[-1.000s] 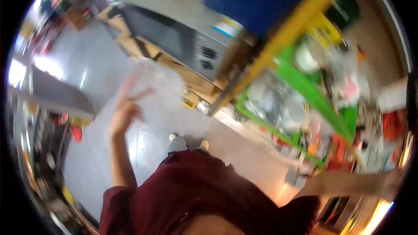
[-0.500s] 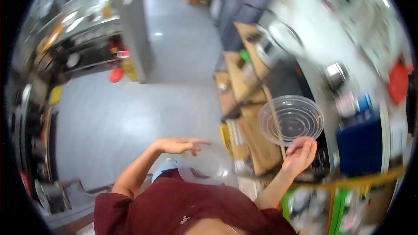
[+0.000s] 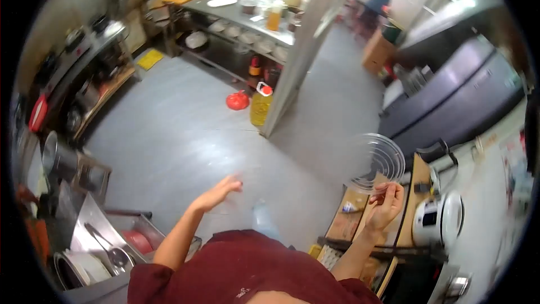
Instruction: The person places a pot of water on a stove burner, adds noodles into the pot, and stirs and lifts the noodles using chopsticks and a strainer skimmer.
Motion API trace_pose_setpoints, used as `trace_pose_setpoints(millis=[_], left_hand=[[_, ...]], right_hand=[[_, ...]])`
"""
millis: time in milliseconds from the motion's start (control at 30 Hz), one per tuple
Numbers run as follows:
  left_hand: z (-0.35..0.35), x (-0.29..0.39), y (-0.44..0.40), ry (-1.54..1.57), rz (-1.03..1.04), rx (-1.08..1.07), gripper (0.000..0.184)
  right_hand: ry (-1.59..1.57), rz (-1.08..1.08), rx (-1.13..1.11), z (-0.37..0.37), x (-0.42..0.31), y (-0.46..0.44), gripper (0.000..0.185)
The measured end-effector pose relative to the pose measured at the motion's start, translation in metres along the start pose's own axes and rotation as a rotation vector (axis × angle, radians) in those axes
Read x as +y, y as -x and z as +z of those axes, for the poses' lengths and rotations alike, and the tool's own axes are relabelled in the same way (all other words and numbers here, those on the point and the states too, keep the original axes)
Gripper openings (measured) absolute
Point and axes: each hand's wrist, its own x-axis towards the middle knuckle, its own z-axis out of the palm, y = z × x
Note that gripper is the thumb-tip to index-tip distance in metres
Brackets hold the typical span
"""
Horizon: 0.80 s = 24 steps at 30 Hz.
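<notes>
My right hand (image 3: 387, 205) pinches the rim of a clear round plastic lid (image 3: 388, 160) with concentric rings. The lid is raised above the shelf at the right, and its left side is smeared by motion. Over the floor, in front of my body, is my left hand (image 3: 220, 192), blurred, with its fingers pointing forward and to the right. Whether it holds anything clear cannot be made out.
A wooden shelf (image 3: 421, 191) and white rice cooker (image 3: 439, 219) stand at right, a large fridge (image 3: 450, 95) beyond. An oil jug (image 3: 260, 107) and red bag (image 3: 237, 100) sit by a post. A sink (image 3: 143, 219) is at lower left. A person (image 3: 376, 1) is far back.
The view has swung to the right across the room, away from the green baskets. The clear round piece by my left hand half a second ago no longer shows distinctly. My right hand still holds the lid.
</notes>
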Motion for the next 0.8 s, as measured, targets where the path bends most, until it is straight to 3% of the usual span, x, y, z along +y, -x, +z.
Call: trace_pose_setpoints(millis=[233,433,500,600,700,800], left_hand=[[-0.086,0.040,-0.040,0.279,0.191,0.671,0.064],[-0.199,-0.005,-0.030,0.504,0.191,1.171,0.060],[-0.250,-0.016,-0.024,0.661,0.227,1.275,0.058],[-0.347,-0.005,-0.020,0.662,0.222,1.417,0.058],[-0.450,0.034,-0.024,0.678,0.226,1.427,0.061],[-0.520,0.106,-0.032,0.397,0.184,1.409,0.066]], right_hand=[[-0.122,0.241,-0.421,0.197,0.085,-0.119,0.014],[-0.260,0.313,-0.924,0.430,0.121,-0.098,0.013],[-0.293,0.299,-1.022,0.502,0.132,-0.085,0.012],[-0.283,0.231,-1.026,0.609,0.138,-0.073,0.013],[-0.247,0.246,-1.044,0.703,0.154,-0.080,0.013],[-0.167,0.268,-0.992,0.778,0.170,-0.092,0.013]])
